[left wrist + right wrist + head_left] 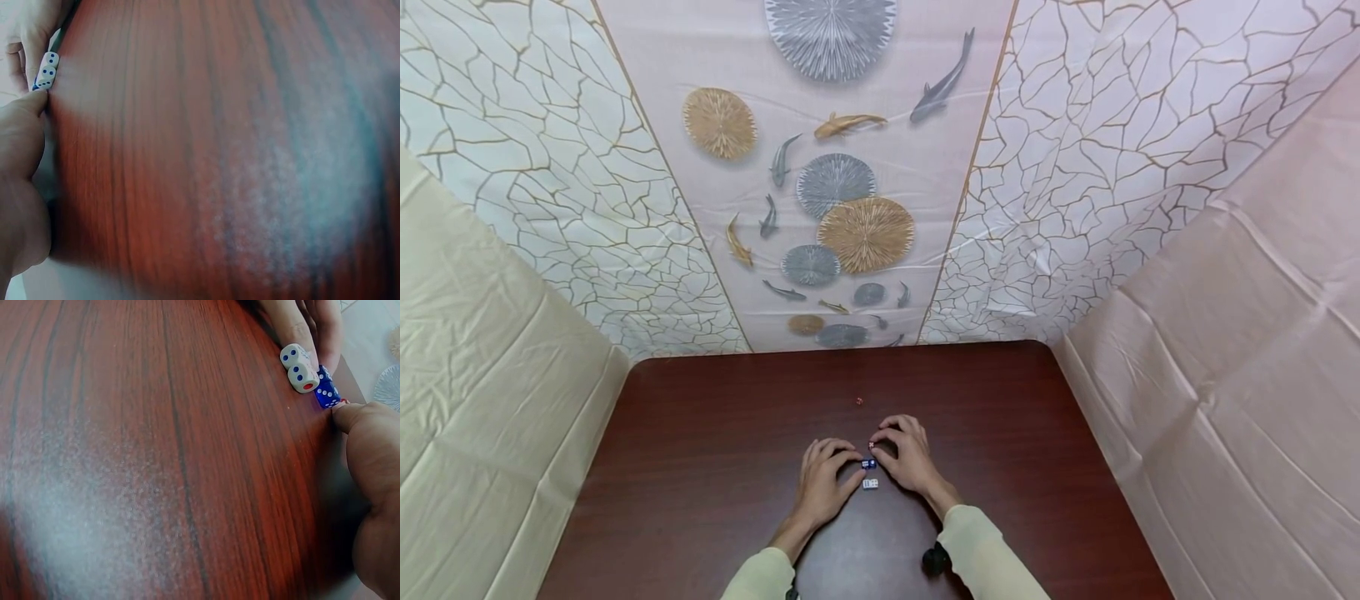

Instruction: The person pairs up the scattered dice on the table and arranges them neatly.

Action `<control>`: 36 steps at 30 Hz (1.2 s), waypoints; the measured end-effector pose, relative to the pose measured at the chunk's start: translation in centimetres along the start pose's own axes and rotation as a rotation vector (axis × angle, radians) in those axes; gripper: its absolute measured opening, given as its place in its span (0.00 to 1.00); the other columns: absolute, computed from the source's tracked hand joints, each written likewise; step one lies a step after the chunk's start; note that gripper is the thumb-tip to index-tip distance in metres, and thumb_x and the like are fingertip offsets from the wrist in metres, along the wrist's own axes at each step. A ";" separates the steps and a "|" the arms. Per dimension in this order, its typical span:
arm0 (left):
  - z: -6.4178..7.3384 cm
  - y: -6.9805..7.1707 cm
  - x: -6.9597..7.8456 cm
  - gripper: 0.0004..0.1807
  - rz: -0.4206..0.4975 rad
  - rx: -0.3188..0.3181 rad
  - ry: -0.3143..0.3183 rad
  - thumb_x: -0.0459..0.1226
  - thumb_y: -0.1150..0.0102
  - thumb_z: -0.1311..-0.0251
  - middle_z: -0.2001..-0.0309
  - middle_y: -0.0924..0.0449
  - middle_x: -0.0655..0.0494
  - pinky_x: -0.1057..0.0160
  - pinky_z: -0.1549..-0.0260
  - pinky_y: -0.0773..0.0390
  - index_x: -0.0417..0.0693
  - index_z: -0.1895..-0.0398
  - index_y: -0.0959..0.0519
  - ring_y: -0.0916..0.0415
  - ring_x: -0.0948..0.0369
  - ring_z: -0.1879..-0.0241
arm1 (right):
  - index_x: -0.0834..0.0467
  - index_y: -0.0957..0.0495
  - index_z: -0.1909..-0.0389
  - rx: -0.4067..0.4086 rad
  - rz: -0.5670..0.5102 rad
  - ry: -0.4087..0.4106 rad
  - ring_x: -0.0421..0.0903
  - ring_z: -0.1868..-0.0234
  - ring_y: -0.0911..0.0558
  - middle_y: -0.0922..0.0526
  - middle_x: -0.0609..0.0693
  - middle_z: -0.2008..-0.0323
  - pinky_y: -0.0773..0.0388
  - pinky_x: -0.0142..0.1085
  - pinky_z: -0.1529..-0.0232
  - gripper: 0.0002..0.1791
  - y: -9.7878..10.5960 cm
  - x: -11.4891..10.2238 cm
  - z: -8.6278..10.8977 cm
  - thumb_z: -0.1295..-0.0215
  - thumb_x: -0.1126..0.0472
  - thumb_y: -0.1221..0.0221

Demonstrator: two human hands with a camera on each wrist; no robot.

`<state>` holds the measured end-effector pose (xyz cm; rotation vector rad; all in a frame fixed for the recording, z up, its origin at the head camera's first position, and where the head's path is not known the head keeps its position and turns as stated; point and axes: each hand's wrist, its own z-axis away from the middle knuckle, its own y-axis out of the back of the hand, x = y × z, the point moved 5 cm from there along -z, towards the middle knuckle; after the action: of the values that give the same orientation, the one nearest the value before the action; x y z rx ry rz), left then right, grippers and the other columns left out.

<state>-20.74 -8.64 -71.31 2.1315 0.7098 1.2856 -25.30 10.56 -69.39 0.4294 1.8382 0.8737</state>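
Two blue dice [868, 464] sit side by side on the table, and two white dice [870, 483] lie just nearer to me. My left hand [827, 483] rests at the left end of the blue dice, its fingers loosely bent and thumb apart from the index finger. Beyond the blue pair, my right hand [912, 458] pinches a small red die [872, 445] between thumb and index finger. In the right wrist view, the white dice [300, 369] touch each other, and a blue die [327, 394] shows by my right thumb. The red die is mostly hidden there.
Another red die [859, 401] lies farther back on the dark red-brown table [715, 433]. Patterned cloth [842, 317] hangs behind the far edge, with beige cloth [1240, 333] at both sides.
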 end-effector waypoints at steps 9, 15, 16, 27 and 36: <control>0.0 0.7 0.0 0.16 0.080 -0.015 -0.037 0.38 0.14 0.40 0.45 0.10 0.51 0.20 0.24 0.34 0.49 0.50 0.07 0.18 0.42 0.34 | 0.54 0.08 0.50 0.011 0.012 0.015 0.65 0.28 0.25 0.15 0.60 0.38 0.36 0.70 0.22 0.07 0.0 -0.1 0.0 0.26 0.60 0.26; -0.3 1.8 -0.1 0.14 0.138 0.029 -0.065 0.29 0.16 0.41 0.48 0.09 0.50 0.30 0.30 0.23 0.44 0.52 0.07 0.14 0.45 0.41 | 0.53 0.07 0.52 0.024 0.018 0.025 0.63 0.29 0.24 0.15 0.58 0.39 0.35 0.69 0.22 0.07 0.0 -0.1 0.1 0.27 0.60 0.25; -0.4 2.0 -0.1 0.14 0.133 0.053 -0.068 0.28 0.17 0.41 0.50 0.09 0.51 0.34 0.33 0.21 0.44 0.53 0.07 0.14 0.46 0.43 | 0.53 0.07 0.52 0.029 0.018 0.027 0.63 0.29 0.24 0.15 0.58 0.39 0.34 0.68 0.23 0.07 0.0 -0.1 0.1 0.27 0.60 0.25; -3.8 2.3 -1.5 0.11 0.086 0.060 0.041 0.33 0.20 0.34 0.48 0.08 0.49 0.34 0.32 0.21 0.45 0.50 0.07 0.15 0.43 0.40 | 0.53 0.07 0.51 0.017 0.023 0.015 0.62 0.28 0.25 0.15 0.57 0.38 0.35 0.67 0.22 0.07 0.2 0.1 0.1 0.26 0.58 0.25; -6.9 1.3 -2.4 0.12 0.042 0.041 0.105 0.36 0.22 0.32 0.46 0.09 0.46 0.31 0.31 0.21 0.45 0.48 0.08 0.16 0.41 0.39 | 0.53 0.08 0.51 0.024 0.022 0.021 0.63 0.28 0.25 0.15 0.59 0.38 0.35 0.68 0.22 0.07 0.0 0.1 0.1 0.26 0.59 0.26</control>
<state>-27.75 -9.94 -69.12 2.1341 0.7442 1.4259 -25.29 10.70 -69.47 0.4578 1.8684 0.8747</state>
